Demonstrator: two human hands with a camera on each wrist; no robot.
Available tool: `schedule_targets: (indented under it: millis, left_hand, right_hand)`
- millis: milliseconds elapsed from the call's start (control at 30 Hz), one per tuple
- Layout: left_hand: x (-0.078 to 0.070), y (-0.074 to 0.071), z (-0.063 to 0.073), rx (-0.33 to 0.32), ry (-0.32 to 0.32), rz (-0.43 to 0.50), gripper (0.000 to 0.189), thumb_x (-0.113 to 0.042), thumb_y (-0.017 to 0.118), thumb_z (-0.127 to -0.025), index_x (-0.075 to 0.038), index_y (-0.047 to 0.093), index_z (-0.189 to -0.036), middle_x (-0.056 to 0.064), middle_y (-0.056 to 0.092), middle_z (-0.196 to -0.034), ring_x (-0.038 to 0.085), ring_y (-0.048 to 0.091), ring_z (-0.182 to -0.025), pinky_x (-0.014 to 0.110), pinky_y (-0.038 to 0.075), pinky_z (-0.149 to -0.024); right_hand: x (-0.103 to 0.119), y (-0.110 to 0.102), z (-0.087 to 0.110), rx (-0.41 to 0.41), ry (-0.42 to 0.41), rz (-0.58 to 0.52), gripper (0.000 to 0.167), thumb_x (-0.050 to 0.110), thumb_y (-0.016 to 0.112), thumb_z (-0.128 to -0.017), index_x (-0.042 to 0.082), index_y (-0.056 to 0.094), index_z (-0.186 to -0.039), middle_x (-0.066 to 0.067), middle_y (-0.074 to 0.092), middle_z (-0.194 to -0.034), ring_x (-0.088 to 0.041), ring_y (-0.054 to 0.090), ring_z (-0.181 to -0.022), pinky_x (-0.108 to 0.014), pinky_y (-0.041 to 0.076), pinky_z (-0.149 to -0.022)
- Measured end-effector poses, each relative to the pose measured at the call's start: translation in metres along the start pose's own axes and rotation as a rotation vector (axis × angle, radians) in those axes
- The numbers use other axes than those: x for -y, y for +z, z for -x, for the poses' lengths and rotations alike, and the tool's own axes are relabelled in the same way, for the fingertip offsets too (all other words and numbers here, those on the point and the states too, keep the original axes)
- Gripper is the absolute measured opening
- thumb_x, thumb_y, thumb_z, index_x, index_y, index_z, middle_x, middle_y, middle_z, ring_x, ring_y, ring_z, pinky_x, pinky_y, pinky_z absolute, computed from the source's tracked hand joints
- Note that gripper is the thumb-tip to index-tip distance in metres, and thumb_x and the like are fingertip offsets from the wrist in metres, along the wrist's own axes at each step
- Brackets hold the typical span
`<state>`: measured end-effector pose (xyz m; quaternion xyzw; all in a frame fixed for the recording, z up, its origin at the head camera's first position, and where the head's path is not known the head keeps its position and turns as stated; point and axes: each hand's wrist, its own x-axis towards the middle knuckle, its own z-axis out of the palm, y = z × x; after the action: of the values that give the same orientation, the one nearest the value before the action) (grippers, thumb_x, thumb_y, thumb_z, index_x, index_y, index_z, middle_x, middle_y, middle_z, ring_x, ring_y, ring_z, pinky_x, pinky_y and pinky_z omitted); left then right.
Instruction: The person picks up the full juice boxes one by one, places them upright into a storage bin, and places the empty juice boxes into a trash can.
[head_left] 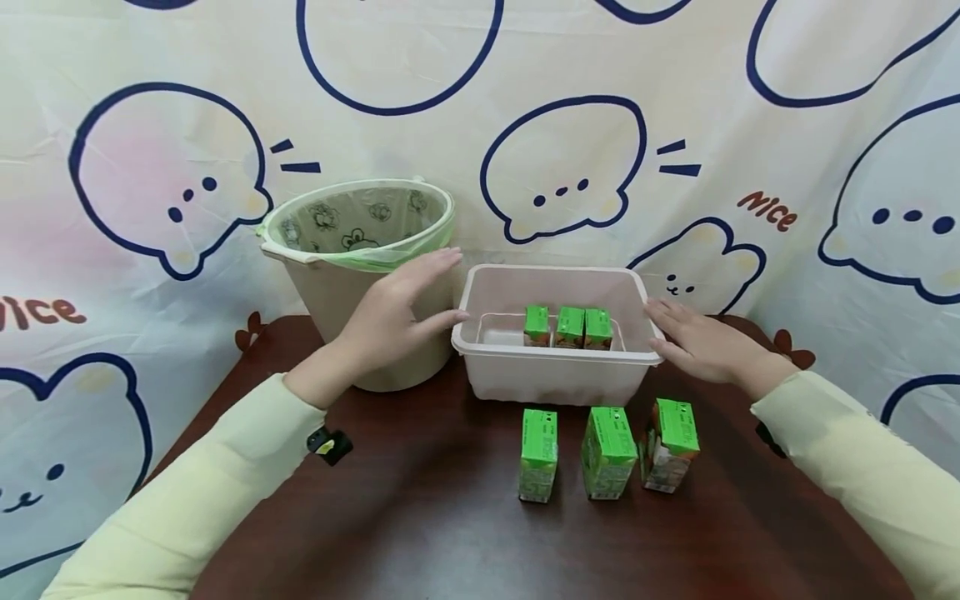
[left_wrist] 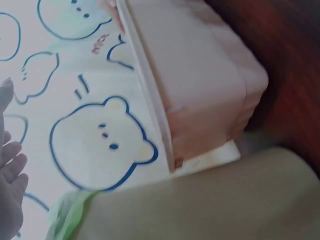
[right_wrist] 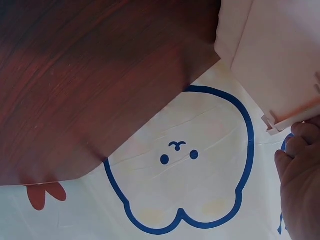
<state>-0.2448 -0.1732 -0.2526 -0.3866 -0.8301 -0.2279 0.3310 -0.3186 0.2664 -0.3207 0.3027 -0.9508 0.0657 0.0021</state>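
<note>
A pale pink plastic bin [head_left: 555, 377] stands on the table with three green-topped drink cartons [head_left: 570, 325] inside. My left hand [head_left: 401, 312] is at the bin's left side, its fingers extended and thumb tip by the rim; whether it touches cannot be told. In the left wrist view the left hand [left_wrist: 11, 172] shows only at the edge, apart from the bin [left_wrist: 195, 65]. My right hand [head_left: 708, 342] lies along the right end, fingertips at the rim, as the right wrist view also shows. In front of the bin three more cartons [head_left: 610, 450] stand upright in a row.
Behind my left hand stands a beige bucket [head_left: 352, 333] lined with a green-edged plastic bag [head_left: 420, 246]. Everything rests on a dark reddish-brown table [head_left: 420, 517]. A cream cloth [head_left: 420, 50] printed with cartoon animals hangs behind and around it.
</note>
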Motion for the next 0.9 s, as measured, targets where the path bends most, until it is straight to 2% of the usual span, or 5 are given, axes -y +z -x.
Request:
schedule_targets:
  millis: [267, 433, 567, 700, 900]
  left_hand:
    - [0.016, -0.037, 0.01, -0.124, 0.005, -0.079, 0.068, -0.014, 0.083, -0.078, 0.001, 0.053, -0.137, 0.015, 0.052, -0.14, 0.029, 0.046, -0.131, 0.037, 0.031, -0.11]
    - [0.03, -0.06, 0.019, -0.17, -0.082, -0.146, 0.063, -0.016, 0.079, -0.082, -0.001, 0.053, -0.137, 0.016, 0.053, -0.139, 0.029, 0.045, -0.131, 0.039, 0.03, -0.111]
    - [0.045, -0.076, 0.026, -0.185, -0.18, -0.185, 0.06, -0.03, 0.074, -0.087, 0.0, 0.055, -0.136, 0.017, 0.052, -0.139, 0.03, 0.044, -0.132, 0.039, 0.029, -0.112]
    - [0.061, -0.087, 0.036, -0.168, -0.281, -0.224, 0.068, -0.047, 0.066, -0.089, 0.001, 0.054, -0.135, 0.015, 0.05, -0.142, 0.031, 0.042, -0.134, 0.042, 0.03, -0.111]
    - [0.078, -0.096, 0.047, -0.117, -0.415, -0.27, 0.073, -0.053, 0.063, -0.089, 0.002, 0.053, -0.136, 0.014, 0.046, -0.145, 0.035, 0.042, -0.133, 0.05, 0.032, -0.108]
  right_hand:
    - [0.003, -0.001, 0.005, -0.015, 0.025, -0.025, 0.072, 0.044, 0.043, -0.102, 0.004, 0.016, -0.155, -0.026, 0.017, -0.157, -0.047, 0.018, -0.141, -0.067, 0.02, -0.106]
    - [0.006, -0.003, 0.009, -0.044, 0.021, -0.043, 0.072, 0.045, 0.045, -0.101, 0.004, 0.019, -0.155, -0.025, 0.02, -0.156, -0.046, 0.019, -0.141, -0.067, 0.022, -0.105]
    - [0.007, -0.005, 0.014, -0.071, 0.028, -0.047, 0.074, 0.047, 0.046, -0.1, 0.003, 0.021, -0.154, -0.024, 0.022, -0.156, -0.046, 0.02, -0.141, -0.067, 0.023, -0.105]
    - [0.009, -0.006, 0.021, -0.114, 0.028, -0.05, 0.071, 0.045, 0.048, -0.1, 0.005, 0.024, -0.154, -0.023, 0.026, -0.155, -0.045, 0.023, -0.14, -0.067, 0.025, -0.104]
    - [0.013, -0.008, 0.033, -0.181, 0.024, -0.069, 0.066, 0.041, 0.052, -0.099, 0.009, 0.03, -0.153, -0.019, 0.03, -0.154, -0.041, 0.029, -0.139, -0.064, 0.028, -0.105]
